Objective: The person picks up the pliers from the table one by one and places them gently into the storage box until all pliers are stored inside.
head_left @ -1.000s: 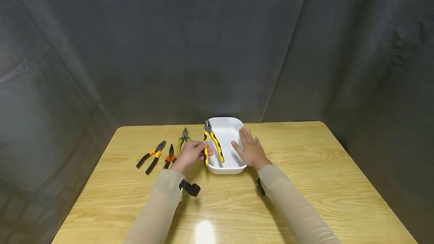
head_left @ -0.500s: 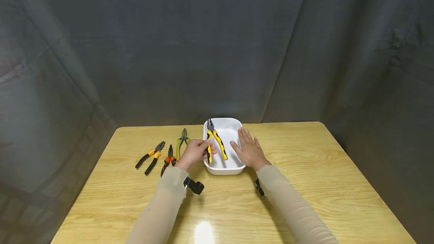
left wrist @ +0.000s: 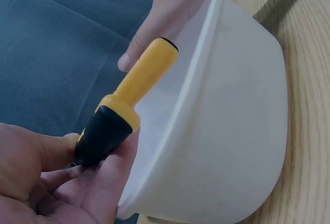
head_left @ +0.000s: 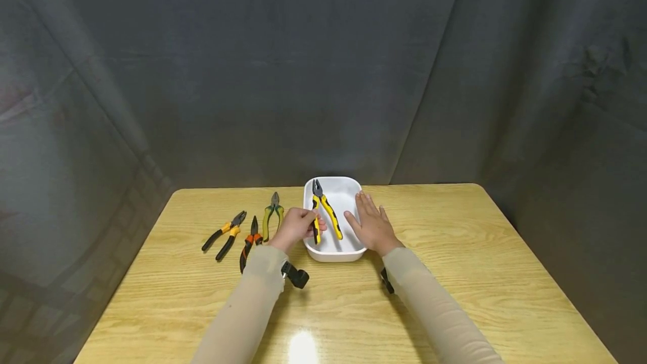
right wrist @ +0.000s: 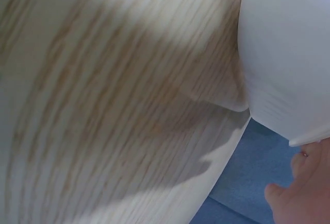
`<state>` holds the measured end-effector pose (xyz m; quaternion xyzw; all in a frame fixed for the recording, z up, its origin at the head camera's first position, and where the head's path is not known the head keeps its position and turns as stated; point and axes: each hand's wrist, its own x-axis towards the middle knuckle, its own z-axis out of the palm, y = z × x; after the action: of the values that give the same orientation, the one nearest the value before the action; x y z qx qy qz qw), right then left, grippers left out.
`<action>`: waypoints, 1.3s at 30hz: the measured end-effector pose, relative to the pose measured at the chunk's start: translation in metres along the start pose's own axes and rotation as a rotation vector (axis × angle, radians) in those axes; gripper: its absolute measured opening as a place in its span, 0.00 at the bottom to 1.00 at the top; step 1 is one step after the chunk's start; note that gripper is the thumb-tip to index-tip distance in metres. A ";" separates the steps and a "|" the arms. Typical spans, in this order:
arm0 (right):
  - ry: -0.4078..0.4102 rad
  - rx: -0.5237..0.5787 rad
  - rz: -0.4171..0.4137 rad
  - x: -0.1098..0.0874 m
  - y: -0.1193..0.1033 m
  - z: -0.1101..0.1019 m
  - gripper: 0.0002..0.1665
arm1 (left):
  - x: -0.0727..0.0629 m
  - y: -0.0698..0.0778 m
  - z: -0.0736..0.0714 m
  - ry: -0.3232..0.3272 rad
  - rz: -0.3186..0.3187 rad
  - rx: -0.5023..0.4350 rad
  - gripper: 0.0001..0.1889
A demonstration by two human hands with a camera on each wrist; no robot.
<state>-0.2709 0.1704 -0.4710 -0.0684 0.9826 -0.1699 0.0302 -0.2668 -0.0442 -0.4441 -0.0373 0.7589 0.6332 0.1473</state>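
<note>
My left hand (head_left: 295, 227) pinches one handle of yellow-and-black combination pliers (head_left: 332, 217), the thumb on one side and fingers on the other. These pliers hang over the left part of a white plastic tub (head_left: 336, 256), handles spread, head toward the far end. In the left wrist view, the handle (left wrist: 149, 72) points up past the tub's rim (left wrist: 185, 87). On the tub's right side lies my right hand (head_left: 375, 227), fingers straight and thumb stretched over the inside. The right wrist view catches fingertips (right wrist: 304, 188) at the rim's edge.
Left of the tub, three other pliers lie on the wooden table (head_left: 455, 251): orange-and-black combination pliers (head_left: 238, 219), red-and-black long-nose pliers (head_left: 254, 226) and green-handled pliers (head_left: 275, 200). A grey curtain (head_left: 303, 72) stands behind the table.
My left hand has carried the yellow-and-black pliers slightly right, further over the tub. The tub shifted a little left early on. The right hand has stayed almost still.
</note>
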 end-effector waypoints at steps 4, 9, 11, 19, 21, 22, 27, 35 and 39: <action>0.003 -0.003 -0.004 -0.001 0.000 -0.001 0.47 | 0.001 0.000 0.004 0.005 -0.007 0.004 0.18; 0.015 0.000 -0.016 -0.001 0.000 -0.001 0.46 | 0.004 -0.002 0.011 0.011 0.029 0.009 0.18; 0.016 -0.002 -0.018 0.000 0.000 0.000 0.47 | 0.005 -0.002 0.013 0.010 0.046 0.017 0.18; 0.000 -0.016 -0.012 -0.001 -0.001 0.000 0.48 | 0.007 0.000 0.018 0.008 0.045 0.096 0.17; -0.001 -0.013 -0.016 -0.001 -0.001 -0.001 0.48 | 0.006 0.001 0.019 0.013 0.044 0.130 0.17; 0.001 -0.011 -0.018 -0.001 0.000 -0.001 0.48 | 0.006 0.002 0.019 0.015 0.043 0.147 0.17; 0.013 0.001 -0.029 -0.001 0.000 -0.001 0.47 | 0.006 0.003 0.021 0.040 0.034 0.237 0.16; 0.021 0.006 -0.032 -0.002 0.001 0.000 0.48 | 0.004 0.006 0.026 0.103 0.086 0.426 0.15; 0.020 0.008 -0.024 -0.002 0.000 0.000 0.47 | 0.004 0.005 0.028 0.118 0.090 0.472 0.16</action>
<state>-0.2692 0.1710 -0.4710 -0.0784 0.9812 -0.1751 0.0188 -0.2672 -0.0154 -0.4453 -0.0048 0.8939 0.4413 0.0791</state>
